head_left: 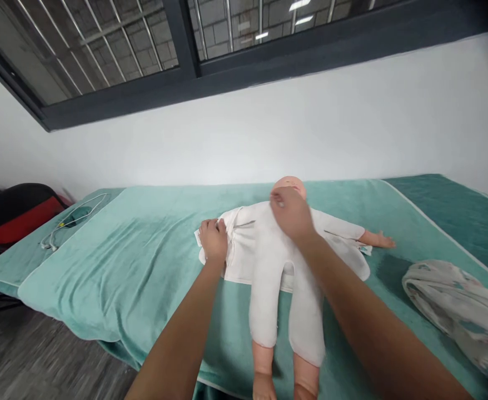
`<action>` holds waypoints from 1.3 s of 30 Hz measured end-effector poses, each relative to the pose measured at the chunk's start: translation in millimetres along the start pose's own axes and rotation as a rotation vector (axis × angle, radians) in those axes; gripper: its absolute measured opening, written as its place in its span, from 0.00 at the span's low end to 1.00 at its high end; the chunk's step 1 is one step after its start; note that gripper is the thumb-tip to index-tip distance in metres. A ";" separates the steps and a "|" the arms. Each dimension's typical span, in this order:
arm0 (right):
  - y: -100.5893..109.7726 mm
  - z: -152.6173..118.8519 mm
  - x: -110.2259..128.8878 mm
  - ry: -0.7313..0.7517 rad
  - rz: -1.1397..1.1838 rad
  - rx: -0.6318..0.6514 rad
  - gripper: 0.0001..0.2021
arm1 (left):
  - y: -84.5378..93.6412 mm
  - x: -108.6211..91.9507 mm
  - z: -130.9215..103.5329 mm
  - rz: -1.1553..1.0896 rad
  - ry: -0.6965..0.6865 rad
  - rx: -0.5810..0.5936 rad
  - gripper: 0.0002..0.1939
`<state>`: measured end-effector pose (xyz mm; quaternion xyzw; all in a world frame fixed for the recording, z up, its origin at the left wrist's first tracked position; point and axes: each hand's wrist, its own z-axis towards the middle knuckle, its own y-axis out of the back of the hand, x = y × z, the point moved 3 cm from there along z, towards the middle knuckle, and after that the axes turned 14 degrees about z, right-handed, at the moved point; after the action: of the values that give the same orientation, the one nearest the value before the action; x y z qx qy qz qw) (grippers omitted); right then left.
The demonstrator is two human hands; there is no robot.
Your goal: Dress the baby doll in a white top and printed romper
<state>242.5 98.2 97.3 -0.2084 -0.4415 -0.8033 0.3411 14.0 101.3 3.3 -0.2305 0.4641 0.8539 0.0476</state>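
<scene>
I can't read any words, labels, brands, numbers or signs on anything in my view; no lettering is legible to me anywhere here.

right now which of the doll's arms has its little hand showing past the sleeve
The arm on the side of the patterned cloth: its bare fingers stick out, while the other arm's end is hidden by your left hand.

Doll [269,244] on green blanket [114,255], left hand [214,240] at its sleeve, right hand [292,214] near its face
</scene>
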 end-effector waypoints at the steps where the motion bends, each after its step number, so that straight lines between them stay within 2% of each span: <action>1: 14.5 -7.5 -13.0 -0.067 0.008 -0.098 0.12 | -2.0 0.3 0.5 0.016 0.003 0.016 0.15; 3: 37.0 -26.3 -39.2 -0.200 -0.021 -0.196 0.10 | -3.7 -1.5 0.2 0.044 -0.014 0.020 0.12; 6: 52.9 -53.9 -68.0 -0.373 -0.014 -0.186 0.10 | -1.4 -7.6 -2.8 0.056 -0.074 -0.006 0.10; 8: 55.6 -64.1 -74.5 -0.413 -0.036 -0.162 0.12 | 1.3 -13.2 -5.1 0.050 -0.133 -0.023 0.10; 12: 56.1 -66.4 -73.2 -0.495 0.048 -0.192 0.14 | 5.1 -28.2 -5.6 0.018 -0.217 0.000 0.10; 15: 54.1 -65.2 -74.5 -0.555 0.176 -0.195 0.15 | 8.2 -40.1 -2.1 -0.044 -0.178 0.057 0.10; 21: 31.4 -64.4 -76.1 -0.273 0.560 -0.004 0.21 | 18.0 -56.4 7.0 -0.289 0.028 0.186 0.09; 24: 19.9 -64.3 -75.9 -0.234 0.731 0.068 0.22 | 19.9 -65.0 14.1 -0.358 0.047 0.209 0.06; 28: 14.7 -65.8 -74.6 -0.403 0.985 0.110 0.25 | 21.7 -81.1 25.8 -0.416 0.061 0.227 0.06; 32: 14.7 -68.8 -67.9 -0.539 1.262 0.181 0.23 | 34.6 -105.2 33.9 -0.456 0.020 0.237 0.08; 36: 14.4 -70.1 -62.1 -0.554 1.304 0.233 0.21 | 50.0 -131.0 30.9 -0.339 -0.146 0.281 0.08; 39: 14.6 -70.7 -58.2 -0.578 1.269 0.233 0.21 | 53.5 -143.4 24.6 -0.188 -0.184 0.389 0.08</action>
<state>290.5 53.7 31.6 -0.5924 -0.3909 -0.3093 0.6329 117.1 110.2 118.7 -0.1804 0.5901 0.7577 0.2124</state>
